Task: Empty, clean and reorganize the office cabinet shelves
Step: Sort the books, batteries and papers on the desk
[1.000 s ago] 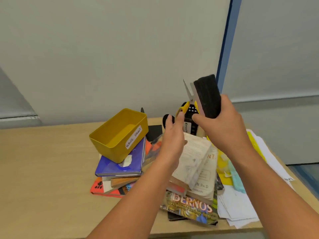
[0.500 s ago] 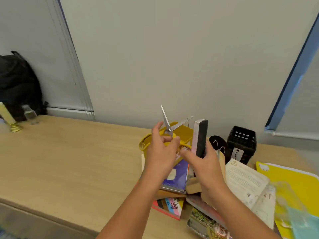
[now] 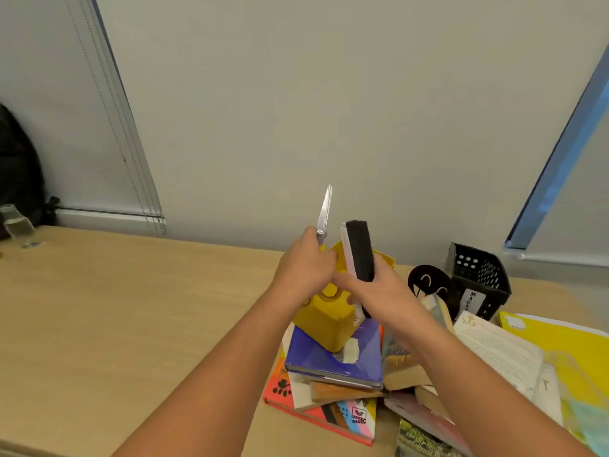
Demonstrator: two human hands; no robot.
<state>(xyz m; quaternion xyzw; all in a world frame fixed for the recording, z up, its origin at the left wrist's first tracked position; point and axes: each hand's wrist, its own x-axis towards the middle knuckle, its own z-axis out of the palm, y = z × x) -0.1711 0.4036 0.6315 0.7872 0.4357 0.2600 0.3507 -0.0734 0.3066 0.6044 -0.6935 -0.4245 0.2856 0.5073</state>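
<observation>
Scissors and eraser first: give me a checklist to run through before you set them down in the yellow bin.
1. Left hand grips the scissors: ok.
2. Scissor blades closed: ok, they read as one point, aimed up and away.
3. Right hand holds the black eraser firmly: ok.
4. Yellow bin steady on the blue book: not ok, it sits tilted on an uneven stack.
5. Bin empty inside: cannot tell, the hands cover its opening.

You see shiny metal scissor blades [image 3: 324, 212], a matt black felt eraser block [image 3: 360, 250], a smooth yellow plastic box [image 3: 324, 319], and the matt wood-grain bench [image 3: 131, 308].
</observation>
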